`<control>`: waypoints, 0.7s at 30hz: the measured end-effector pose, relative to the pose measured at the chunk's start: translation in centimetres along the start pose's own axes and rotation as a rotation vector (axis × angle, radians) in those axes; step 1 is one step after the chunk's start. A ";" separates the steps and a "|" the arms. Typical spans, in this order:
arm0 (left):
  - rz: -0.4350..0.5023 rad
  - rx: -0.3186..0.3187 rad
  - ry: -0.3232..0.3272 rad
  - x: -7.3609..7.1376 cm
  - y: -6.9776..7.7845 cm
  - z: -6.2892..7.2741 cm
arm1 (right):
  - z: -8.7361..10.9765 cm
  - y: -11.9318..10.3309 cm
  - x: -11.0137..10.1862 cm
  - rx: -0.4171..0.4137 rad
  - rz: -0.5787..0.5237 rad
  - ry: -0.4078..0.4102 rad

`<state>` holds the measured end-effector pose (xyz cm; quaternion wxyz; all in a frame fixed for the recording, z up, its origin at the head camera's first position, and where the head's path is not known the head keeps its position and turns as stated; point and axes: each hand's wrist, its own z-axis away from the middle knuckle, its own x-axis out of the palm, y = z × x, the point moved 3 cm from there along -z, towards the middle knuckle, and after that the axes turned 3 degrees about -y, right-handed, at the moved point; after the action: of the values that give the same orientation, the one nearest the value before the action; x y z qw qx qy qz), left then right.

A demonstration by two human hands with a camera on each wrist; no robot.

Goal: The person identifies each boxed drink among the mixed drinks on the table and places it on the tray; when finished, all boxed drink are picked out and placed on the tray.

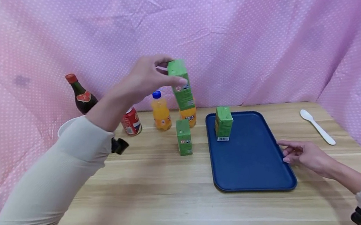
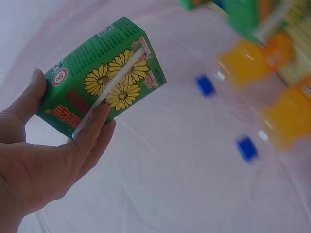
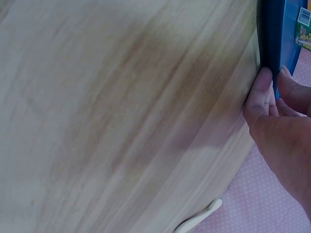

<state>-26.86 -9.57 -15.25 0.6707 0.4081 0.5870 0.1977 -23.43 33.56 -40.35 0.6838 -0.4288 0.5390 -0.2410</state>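
Green carton [image 2: 99, 77] is pinched between left fingers [image 2: 93, 127].

The head camera looks forward and down over the pale wood-grain table [image 1: 162, 208] — the widest view. The left-wrist camera faces a green flower-printed carton [image 2: 99, 77] close up, pink dotted cloth [image 2: 170, 179] behind; the right-wrist camera looks closely across the table. Head and right-wrist views share the blue rectangular tray [image 1: 252, 162] and white long-handled spoon [image 1: 318, 127].
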 end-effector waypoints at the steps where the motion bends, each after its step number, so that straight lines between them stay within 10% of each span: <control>1: 0.016 0.010 -0.005 0.6 0.6 -0.4 | 0.0 0.1 0.0 0.001 -0.012 -0.005; 21: 0.122 0.051 -0.046 9.5 6.6 -6.7 | 0.3 0.1 -0.3 -0.011 -0.037 -0.015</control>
<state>-29.60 3.49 -15.92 0.6601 0.4644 0.5505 0.2137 -23.26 33.89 -40.26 0.6809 -0.4443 0.5270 -0.2474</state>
